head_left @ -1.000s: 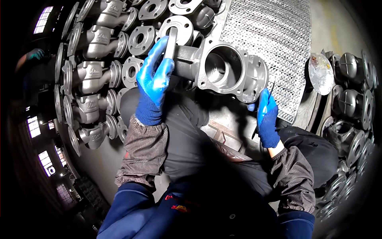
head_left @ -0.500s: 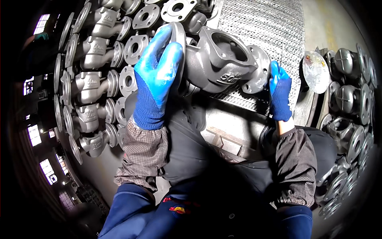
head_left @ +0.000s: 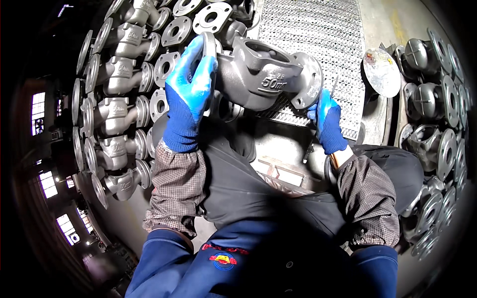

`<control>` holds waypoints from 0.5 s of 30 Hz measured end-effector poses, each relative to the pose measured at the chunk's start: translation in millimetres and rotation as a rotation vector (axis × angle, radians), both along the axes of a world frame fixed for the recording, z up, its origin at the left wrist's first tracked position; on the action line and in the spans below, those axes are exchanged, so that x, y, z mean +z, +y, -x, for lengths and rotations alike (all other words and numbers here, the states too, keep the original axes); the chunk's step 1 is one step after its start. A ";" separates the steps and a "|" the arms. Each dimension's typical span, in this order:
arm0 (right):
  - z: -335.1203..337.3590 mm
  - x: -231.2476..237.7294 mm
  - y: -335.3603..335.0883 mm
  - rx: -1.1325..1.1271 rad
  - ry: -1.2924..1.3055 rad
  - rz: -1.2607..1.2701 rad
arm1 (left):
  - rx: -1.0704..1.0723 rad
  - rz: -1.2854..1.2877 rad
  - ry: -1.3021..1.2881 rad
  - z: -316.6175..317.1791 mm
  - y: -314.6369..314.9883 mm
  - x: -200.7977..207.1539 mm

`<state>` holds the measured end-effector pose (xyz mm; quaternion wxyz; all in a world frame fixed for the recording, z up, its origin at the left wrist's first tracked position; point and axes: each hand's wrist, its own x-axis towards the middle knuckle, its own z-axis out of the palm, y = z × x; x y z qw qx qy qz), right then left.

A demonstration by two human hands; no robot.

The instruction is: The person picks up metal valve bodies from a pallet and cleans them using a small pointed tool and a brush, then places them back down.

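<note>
Blue-gloved, gripping grey valve body [head_left: 248,82] by L flange [head_left: 210,44] w/ L hand [head_left: 191,88], long axis approx. L–R. Pinching thin tool [head_left: 335,85] in R hand [head_left: 328,115] fingers, just beside R flange [head_left: 306,82].

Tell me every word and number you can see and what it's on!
I won't copy writing out, but here's where it is:
Raised characters: on the side of the grey casting the left hand holds.
Similar raised characters: on the row castings at left, some too small to read.
Red stitching: on the blue jacket, above a badge; too small to read.
</note>
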<state>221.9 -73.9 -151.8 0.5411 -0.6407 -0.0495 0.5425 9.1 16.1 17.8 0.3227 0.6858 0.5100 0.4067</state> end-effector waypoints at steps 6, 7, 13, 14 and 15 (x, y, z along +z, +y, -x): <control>-2.3 18.9 -18.5 0.179 -0.235 0.060 | -0.044 -0.011 0.019 25.2 -5.7 -4.7; -2.7 23.5 -19.9 0.189 -0.266 0.084 | -0.006 0.076 -0.050 24.9 -8.2 -3.1; -15.0 15.9 -8.6 0.161 -0.312 0.003 | -0.162 -0.183 0.150 15.1 -5.8 -3.8; -18.8 12.6 -5.9 0.177 -0.335 -0.001 | -0.133 -0.147 0.140 10.9 -6.0 -1.5; -22.0 9.1 -1.5 0.164 -0.349 0.007 | -0.108 -0.107 0.123 5.1 -6.8 0.2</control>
